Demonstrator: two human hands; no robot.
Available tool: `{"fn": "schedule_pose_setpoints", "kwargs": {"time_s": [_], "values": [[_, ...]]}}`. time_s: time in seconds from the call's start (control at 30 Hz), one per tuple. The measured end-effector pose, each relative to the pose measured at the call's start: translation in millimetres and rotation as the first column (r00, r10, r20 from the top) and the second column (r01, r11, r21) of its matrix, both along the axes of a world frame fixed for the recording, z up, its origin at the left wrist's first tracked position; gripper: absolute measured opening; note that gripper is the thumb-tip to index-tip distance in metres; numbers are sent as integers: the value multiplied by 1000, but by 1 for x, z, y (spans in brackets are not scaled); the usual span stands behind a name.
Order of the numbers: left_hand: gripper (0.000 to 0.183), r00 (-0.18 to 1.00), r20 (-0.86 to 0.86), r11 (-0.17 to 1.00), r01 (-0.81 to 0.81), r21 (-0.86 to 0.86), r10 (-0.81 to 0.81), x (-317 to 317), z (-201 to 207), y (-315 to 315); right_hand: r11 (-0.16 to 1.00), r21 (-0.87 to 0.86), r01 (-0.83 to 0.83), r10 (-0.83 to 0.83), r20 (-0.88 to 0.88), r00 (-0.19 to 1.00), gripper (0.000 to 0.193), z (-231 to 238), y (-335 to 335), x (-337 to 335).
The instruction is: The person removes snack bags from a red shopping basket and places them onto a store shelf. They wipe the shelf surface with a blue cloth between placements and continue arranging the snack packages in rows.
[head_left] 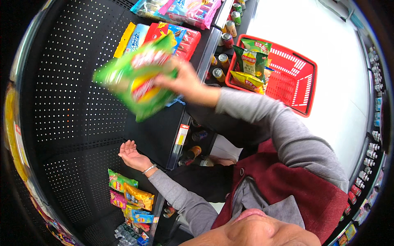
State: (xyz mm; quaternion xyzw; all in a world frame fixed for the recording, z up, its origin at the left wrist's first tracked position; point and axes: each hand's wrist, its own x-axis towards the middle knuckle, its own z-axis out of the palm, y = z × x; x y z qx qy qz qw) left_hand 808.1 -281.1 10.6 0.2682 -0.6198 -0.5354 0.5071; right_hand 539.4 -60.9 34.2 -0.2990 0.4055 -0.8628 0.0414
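Observation:
A green chip bag (141, 78), smeared by motion, is held up over the black shelf in my right hand (184, 80). The fingers and thumb close on its right side. Behind the bag, red and blue snack packs (188, 43) stand on the shelf, partly covered by it. My left hand (135, 156) reaches over the lower part of the shelving with its fingers stretched and palm showing, holding nothing. Just below that hand stand several chip bags, among them a green one (122, 180) and an orange one (138, 197).
A red shopping basket (293, 82) with green and yellow snack bags (250, 63) in it stands on the white floor to the right. Drink cans (223, 60) line a lower shelf beside it. A perforated black back panel (74, 82) rises at the left.

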Motion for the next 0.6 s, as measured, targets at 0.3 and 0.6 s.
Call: {"fn": "schedule_pose_setpoints", "kwargs": {"time_s": [0.3, 0.6], "values": [[50, 999, -12, 999, -35, -35, 34, 1, -4, -7, 824, 259, 504, -534, 58, 843, 47, -52, 213, -170], [43, 989, 50, 990, -138, 10, 138, 5, -12, -15, 681, 605, 413, -600, 137, 788, 65, -203, 270, -211]]}}
